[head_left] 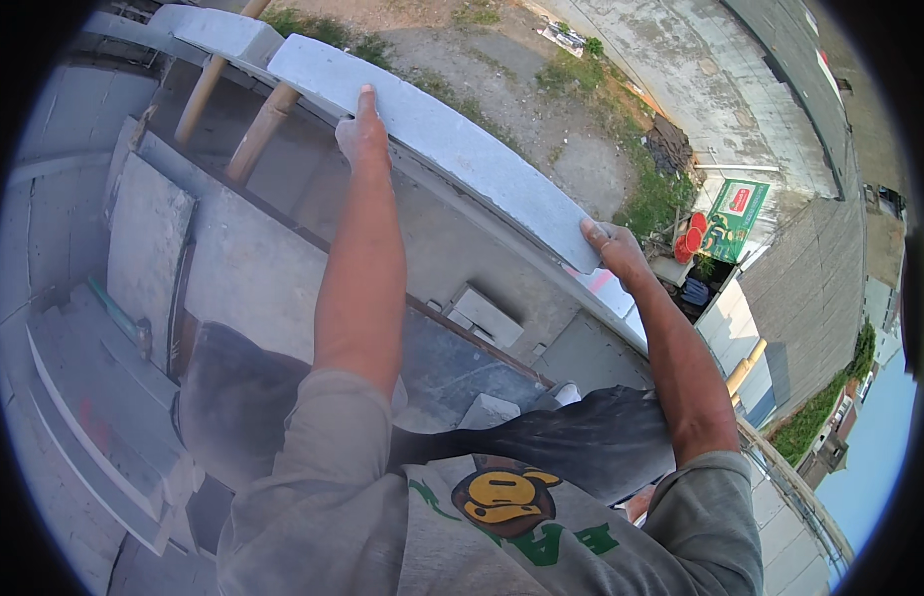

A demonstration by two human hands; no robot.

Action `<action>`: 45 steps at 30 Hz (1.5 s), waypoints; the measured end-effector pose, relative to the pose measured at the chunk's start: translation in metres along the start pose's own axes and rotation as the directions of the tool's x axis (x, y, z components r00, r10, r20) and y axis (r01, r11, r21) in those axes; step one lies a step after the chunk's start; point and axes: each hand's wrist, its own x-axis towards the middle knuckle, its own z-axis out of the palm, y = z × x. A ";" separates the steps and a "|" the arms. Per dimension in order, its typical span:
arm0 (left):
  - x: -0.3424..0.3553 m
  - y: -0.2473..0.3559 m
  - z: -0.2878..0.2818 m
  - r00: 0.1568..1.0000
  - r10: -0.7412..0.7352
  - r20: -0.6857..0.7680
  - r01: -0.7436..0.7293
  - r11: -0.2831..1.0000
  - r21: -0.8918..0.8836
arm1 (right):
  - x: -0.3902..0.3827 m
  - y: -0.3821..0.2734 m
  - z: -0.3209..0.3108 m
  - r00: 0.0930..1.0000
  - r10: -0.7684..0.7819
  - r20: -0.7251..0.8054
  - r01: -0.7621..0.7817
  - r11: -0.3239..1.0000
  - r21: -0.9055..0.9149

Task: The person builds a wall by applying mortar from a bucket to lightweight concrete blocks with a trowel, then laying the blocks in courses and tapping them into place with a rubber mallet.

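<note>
A long, pale lightweight concrete block (452,144) lies along the top of a wall in front of me. My left hand (364,139) is closed on its near edge towards the left end, thumb stretched over the top face and fingers mostly hidden below. At the block's right end, my right hand (615,248) grips the corner, with the thumb on top. Another pale block (218,35) sits on the wall at the left, its end close against the held block.
Bamboo poles (261,131) cross beneath the wall at left. Worn boards (248,263) lie below me, beside a green-handled tool (114,306). Block pieces (484,316) rest lower down. Beyond the wall, the ground (521,74) drops away, with a green banner (737,214) at right.
</note>
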 end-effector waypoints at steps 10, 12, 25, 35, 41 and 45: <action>0.005 -0.009 -0.002 1.000 -0.003 0.011 0.002 0.996 0.084 | -0.008 -0.006 0.003 1.000 -0.020 -0.014 0.021 0.998 0.059; 0.005 -0.008 -0.002 1.000 -0.006 0.012 0.005 0.997 0.082 | -0.006 -0.005 0.001 1.000 -0.017 0.012 0.017 0.998 0.053; 0.018 -0.016 -0.013 0.996 0.068 -0.058 -0.052 0.970 0.239 | 0.001 -0.006 0.010 0.996 -0.086 -0.007 0.086 0.996 -0.030; -0.010 0.036 -0.051 0.989 0.145 -0.013 -0.120 0.864 0.490 | -0.001 -0.007 -0.005 0.991 -0.100 -0.087 0.068 0.948 -0.311; 0.080 0.164 -0.169 0.892 0.093 0.442 -0.446 0.020 0.895 | 0.000 -0.010 -0.013 0.991 -0.054 -0.124 0.004 0.927 -0.375; 0.121 0.249 -0.289 0.946 0.165 0.278 -0.280 -0.012 0.960 | 0.003 -0.030 -0.004 0.975 -0.218 -0.028 0.174 0.843 -0.508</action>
